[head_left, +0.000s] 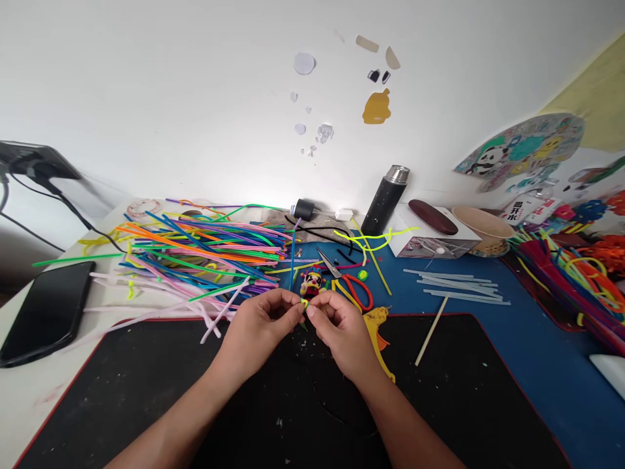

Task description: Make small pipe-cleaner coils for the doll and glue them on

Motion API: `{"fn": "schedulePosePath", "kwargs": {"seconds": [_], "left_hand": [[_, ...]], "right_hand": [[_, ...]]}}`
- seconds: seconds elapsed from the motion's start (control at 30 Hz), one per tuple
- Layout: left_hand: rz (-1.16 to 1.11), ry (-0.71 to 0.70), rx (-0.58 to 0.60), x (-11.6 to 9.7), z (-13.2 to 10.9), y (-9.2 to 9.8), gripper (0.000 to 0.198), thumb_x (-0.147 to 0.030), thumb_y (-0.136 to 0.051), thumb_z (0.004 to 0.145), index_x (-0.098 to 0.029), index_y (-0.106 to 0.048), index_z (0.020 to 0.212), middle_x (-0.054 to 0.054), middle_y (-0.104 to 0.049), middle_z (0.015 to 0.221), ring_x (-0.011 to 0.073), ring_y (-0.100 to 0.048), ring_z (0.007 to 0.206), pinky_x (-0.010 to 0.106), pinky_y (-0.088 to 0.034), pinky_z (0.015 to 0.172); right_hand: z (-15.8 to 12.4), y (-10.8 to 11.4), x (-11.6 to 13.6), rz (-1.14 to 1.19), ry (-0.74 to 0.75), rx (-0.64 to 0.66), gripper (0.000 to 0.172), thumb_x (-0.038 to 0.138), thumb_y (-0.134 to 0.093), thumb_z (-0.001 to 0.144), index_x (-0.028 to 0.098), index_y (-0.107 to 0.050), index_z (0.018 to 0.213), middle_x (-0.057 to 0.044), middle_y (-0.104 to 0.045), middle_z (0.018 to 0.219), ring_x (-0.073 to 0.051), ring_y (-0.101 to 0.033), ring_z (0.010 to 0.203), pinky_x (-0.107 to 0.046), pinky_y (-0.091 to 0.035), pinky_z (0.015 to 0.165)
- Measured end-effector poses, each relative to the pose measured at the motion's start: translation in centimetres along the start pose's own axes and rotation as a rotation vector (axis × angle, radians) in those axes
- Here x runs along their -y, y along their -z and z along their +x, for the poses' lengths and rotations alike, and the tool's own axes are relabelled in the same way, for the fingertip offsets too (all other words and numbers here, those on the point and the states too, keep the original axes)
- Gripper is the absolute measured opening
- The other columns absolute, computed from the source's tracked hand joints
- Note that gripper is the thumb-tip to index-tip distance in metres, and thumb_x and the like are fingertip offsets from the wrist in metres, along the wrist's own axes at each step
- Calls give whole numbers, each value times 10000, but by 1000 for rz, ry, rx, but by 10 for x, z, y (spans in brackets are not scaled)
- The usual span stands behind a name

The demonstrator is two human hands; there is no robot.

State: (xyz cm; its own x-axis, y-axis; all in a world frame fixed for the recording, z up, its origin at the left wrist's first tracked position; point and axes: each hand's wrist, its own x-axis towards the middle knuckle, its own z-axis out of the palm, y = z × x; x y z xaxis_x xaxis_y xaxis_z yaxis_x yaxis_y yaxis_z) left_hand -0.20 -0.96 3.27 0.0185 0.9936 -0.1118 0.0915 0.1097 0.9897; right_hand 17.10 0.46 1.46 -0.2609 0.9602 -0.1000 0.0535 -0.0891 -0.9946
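Both of my hands meet over the back edge of the black mat [234, 417]. My left hand [266, 320] and my right hand [342, 329] pinch a small yellow and green piece of pipe cleaner [305, 303] between thumbs and fingertips. Part of the piece is hidden by the fingers. Just behind it sits a small colourful figure [312, 281] with a face. Scissors [349, 281] with red and yellow handles lie to the right of the figure, and a yellow glue gun [375, 326] rests close by my right hand.
A heap of coloured pipe cleaners [205, 247] spreads to the left, near a black phone [46, 312]. At the back stands a black thermos [385, 200] beside a white box [430, 238]. Glue sticks [459, 285] and a wooden stick [431, 331] lie on the right.
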Motion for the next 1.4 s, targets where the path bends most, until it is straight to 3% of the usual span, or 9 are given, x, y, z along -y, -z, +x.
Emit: {"fn": "schedulePosePath", "kwargs": {"seconds": [0.4, 1.4], "left_hand": [[33, 18, 5, -3, -2, -2, 293, -503, -769, 819, -211, -751, 802, 23, -754, 741, 196, -674, 677, 279, -530, 649], [79, -1, 34, 5, -4, -3, 324, -506, -742, 847, -184, -753, 884, 27, -726, 791, 189, -639, 727, 282, -491, 679]], "right_hand": [[-3, 1, 0, 12, -5, -9, 252, 442, -733, 899, 213, -645, 841, 73, -430, 602, -107, -350, 523, -236, -287, 481], [-6, 5, -1, 43, -22, 2, 218, 406, -740, 890, 212, -644, 867, 84, -394, 617, -99, -327, 509, -243, -244, 464]]}}
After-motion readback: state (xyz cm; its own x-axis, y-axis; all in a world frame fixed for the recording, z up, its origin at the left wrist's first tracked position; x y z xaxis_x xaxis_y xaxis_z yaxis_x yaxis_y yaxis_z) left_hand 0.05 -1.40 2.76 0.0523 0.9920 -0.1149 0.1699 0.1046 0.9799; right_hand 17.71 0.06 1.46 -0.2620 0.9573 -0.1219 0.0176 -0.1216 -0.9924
